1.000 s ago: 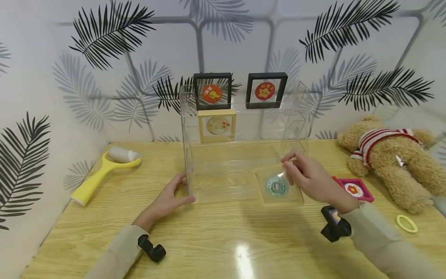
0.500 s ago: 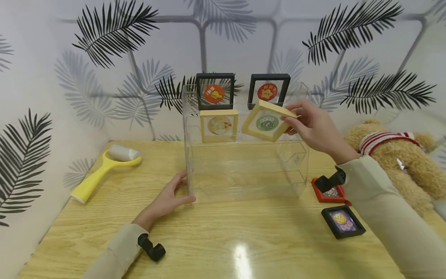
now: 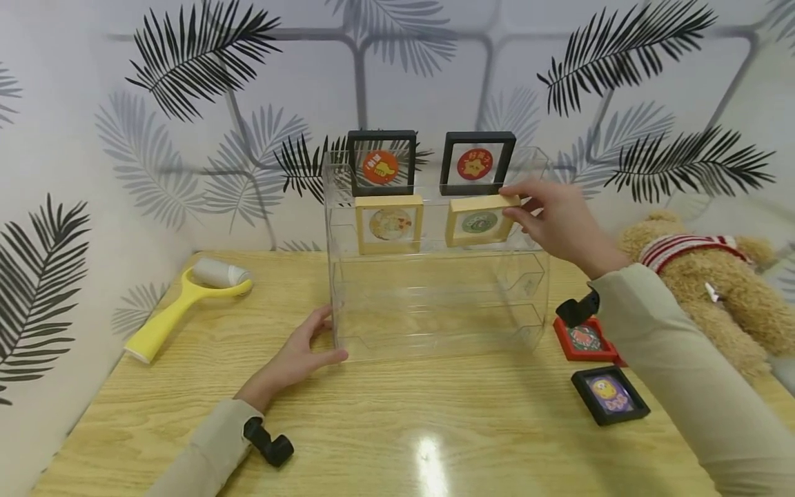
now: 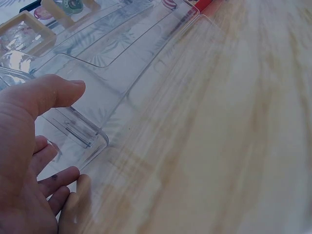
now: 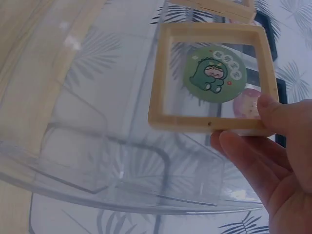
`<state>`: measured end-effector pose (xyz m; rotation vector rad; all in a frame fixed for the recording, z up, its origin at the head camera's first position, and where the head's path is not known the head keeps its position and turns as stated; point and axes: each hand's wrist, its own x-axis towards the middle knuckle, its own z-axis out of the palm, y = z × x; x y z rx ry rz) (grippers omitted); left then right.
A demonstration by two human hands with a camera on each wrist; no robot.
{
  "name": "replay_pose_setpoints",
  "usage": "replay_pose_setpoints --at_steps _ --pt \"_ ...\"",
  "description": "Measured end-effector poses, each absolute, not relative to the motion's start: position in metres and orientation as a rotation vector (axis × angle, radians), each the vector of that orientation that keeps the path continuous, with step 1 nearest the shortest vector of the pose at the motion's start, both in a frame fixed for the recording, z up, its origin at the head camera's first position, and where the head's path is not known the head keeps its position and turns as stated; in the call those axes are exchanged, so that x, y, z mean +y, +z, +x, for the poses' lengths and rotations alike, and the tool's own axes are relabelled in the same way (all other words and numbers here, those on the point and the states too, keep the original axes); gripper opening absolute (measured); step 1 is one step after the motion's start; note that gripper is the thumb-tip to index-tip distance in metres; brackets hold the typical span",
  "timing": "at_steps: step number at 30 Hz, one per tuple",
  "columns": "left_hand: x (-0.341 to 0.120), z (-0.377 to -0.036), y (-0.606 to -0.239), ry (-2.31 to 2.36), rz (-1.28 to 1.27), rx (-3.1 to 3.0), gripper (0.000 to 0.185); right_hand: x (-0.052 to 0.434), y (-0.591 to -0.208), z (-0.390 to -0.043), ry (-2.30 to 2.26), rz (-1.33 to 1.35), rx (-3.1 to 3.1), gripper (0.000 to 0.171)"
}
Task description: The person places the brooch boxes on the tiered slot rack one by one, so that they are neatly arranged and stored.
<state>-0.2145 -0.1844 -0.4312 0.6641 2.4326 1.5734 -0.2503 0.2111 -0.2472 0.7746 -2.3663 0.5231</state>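
Observation:
My right hand [image 3: 559, 221] pinches a cream-yellow square photo frame [image 3: 479, 222] by its upper right corner, at the second tier of the clear acrylic display rack [image 3: 410, 340]. In the right wrist view, a green round badge [image 5: 214, 74] with a cartoon dinosaur shows inside the frame, held between thumb and fingers. To its left on the same tier stands another cream-yellow frame [image 3: 389, 225]. Two black frames, one left [image 3: 381, 163] and one right [image 3: 477, 164], occupy the top tier. My left hand [image 3: 298, 359] holds the rack's lower left corner, thumb in front, fingers around the side.
Right of the rack lie a red frame [image 3: 585, 339] and a black frame [image 3: 611, 395] with a purple picture. A teddy bear [image 3: 702, 290] lies behind my right forearm. On the left is a yellow-handled lint roller [image 3: 186, 304]. A leaf-patterned backdrop rises behind the rack.
My right hand has raised the cream-yellow frame from low before the rack to the second tier. Its tilt there has turned nearly level. The left hand stays at the rack's corner.

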Motion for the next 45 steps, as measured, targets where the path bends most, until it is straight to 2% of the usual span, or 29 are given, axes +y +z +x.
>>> replay_pose_setpoints --at_steps 12,22,33,45 --pt "-0.185 -0.216 -0.433 1.562 0.649 2.447 0.079 0.208 -0.253 -0.253 0.483 0.708 -2.437 0.038" --pt "-0.185 -0.217 -0.436 1.577 0.686 2.439 0.077 0.221 -0.254 -0.240 0.522 0.625 -2.429 0.034" --pt "-0.186 -0.217 -0.437 1.568 0.679 2.452 0.078 0.269 -0.254 -0.214 0.806 0.413 -2.575 0.029" --pt "-0.186 -0.217 -0.436 1.565 0.690 2.455 0.077 0.312 -0.301 -0.193 0.583 0.470 -2.900 0.033"
